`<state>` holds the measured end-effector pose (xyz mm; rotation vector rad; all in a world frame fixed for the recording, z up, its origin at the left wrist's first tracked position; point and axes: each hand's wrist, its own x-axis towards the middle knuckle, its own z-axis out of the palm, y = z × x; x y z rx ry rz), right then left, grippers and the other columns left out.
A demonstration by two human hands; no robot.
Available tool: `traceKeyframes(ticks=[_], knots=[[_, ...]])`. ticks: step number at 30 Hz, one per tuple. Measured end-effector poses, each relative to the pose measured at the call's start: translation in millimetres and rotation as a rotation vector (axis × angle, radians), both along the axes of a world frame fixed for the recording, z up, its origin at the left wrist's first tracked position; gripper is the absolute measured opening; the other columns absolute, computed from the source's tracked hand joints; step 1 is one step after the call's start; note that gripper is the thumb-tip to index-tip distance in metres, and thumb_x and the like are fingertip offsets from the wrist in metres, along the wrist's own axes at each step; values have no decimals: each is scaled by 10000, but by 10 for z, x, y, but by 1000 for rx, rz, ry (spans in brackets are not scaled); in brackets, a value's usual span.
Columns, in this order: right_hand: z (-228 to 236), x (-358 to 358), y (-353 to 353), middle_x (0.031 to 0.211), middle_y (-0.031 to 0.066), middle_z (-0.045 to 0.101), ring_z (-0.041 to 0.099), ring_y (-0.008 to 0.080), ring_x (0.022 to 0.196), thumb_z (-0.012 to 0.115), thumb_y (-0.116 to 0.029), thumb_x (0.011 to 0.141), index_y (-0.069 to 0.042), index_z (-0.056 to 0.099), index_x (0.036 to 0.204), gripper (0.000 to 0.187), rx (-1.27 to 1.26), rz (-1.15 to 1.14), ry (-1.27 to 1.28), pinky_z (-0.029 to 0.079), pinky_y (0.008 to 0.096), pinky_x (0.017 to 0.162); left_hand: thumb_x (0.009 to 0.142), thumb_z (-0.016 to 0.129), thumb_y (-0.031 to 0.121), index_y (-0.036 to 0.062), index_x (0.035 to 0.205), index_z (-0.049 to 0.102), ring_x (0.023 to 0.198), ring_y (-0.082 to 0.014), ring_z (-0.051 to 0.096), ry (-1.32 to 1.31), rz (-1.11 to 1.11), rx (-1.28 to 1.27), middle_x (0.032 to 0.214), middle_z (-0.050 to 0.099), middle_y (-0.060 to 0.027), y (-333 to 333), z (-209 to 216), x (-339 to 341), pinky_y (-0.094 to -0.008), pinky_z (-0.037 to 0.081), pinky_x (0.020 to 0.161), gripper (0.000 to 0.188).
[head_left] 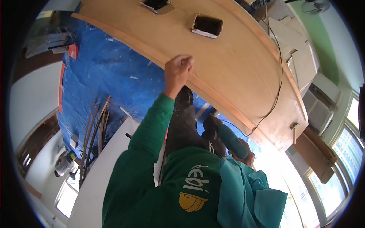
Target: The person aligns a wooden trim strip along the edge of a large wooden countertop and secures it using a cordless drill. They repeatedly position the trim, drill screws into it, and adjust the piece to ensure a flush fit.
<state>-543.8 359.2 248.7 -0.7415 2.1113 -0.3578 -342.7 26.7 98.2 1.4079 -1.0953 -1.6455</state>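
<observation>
My left hand [178,74] is closed in a fist at the near edge of a large light-brown wooden board [232,68]. Its palm is hidden, so I cannot make out what, if anything, is inside. Low on the right, my right hand [249,155] is wrapped round the rear of a corded power tool [231,140]. The tool has a long teal body and a dark head that points away from me, beside my leg; it looks like an angle grinder. A teal cloth [247,193] partly covers my right forearm.
On the board stand an open box [207,26] with dark contents and another dark-filled container [156,3]. A black cord [280,72] runs across it. Blue sheeting [114,72] covers the floor on the left, with several thin strips [99,125] lying there. A clamp [294,131] grips the board's right end.
</observation>
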Motion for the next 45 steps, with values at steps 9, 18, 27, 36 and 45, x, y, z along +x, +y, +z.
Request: traceKeyframes(ticks=[9, 18, 27, 36, 45], knots=[[-213, 283, -221, 1099, 187, 795, 786, 273, 1028, 913, -263, 777, -23, 653, 1359, 681, 87, -206, 0, 612, 391, 931, 943, 702, 148, -67, 979, 744, 869, -359, 736, -718, -680, -628, 963, 765, -213, -2034, -813, -763, -426, 591, 780, 221], [-112, 438, -169, 1096, 191, 794, 786, 281, 1028, 906, -252, 775, -24, 654, 1359, 676, 93, -361, -33, 612, 397, 928, 926, 593, 58, -36, 949, 761, 958, -435, 734, -1225, -1134, -702, 1032, 750, -267, -2211, -1320, -1304, -525, 611, 837, 194], [114, 550, -115, 1093, 195, 794, 786, 289, 1027, 900, -241, 772, -26, 654, 1359, 672, 73, -462, -33, 612, 402, 926, 927, 598, 128, 1, 946, 784, 927, -449, 739, -1212, -1090, -806, 996, 760, -249, -2257, -1359, -1298, -543, 613, 826, 227], [269, 546, -54, 1092, 199, 793, 787, 298, 1026, 889, -225, 770, -30, 653, 1362, 667, 54, -476, -4, 612, 409, 922, 869, 647, 72, -4, 919, 772, 898, -444, 731, -1096, -1038, -735, 989, 757, -246, -2326, -1286, -1185, -502, 610, 808, 154], [359, 303, 60, 1113, 180, 792, 782, 297, 1048, 871, -218, 779, -53, 656, 1365, 646, -27, -360, -2, 607, 412, 936, 874, 762, 71, -3, 810, 666, 675, -152, 672, -201, -756, -212, 800, 724, -96, -1472, -194, -448, -327, 563, 639, 137]])
